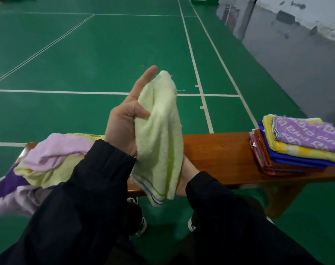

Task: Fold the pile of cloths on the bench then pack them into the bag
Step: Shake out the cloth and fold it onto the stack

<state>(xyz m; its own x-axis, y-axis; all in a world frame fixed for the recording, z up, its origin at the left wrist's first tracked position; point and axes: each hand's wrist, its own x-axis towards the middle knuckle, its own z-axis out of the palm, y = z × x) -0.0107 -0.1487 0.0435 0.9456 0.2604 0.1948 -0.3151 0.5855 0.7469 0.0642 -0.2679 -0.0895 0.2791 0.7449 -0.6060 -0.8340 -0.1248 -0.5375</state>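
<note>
I hold a pale green towel [160, 134] with a blue-striped hem upright above the wooden bench [220, 152]. My left hand [124, 119] is raised against its left side, thumb pressing into the fabric and fingers straight behind it. My right hand [187, 175] is mostly hidden behind the towel's lower part and seems to grip it from the back. An unfolded pile of pink, yellow and purple cloths [48, 161] lies on the bench's left end. A stack of folded cloths [296, 146], purple patterned one on top, sits on the right end. No bag is in view.
The bench stands on a green sports court floor [105, 54] with white lines. A grey strip and a stained wall [296, 25] run along the right. My shoes [141, 226] show under the bench.
</note>
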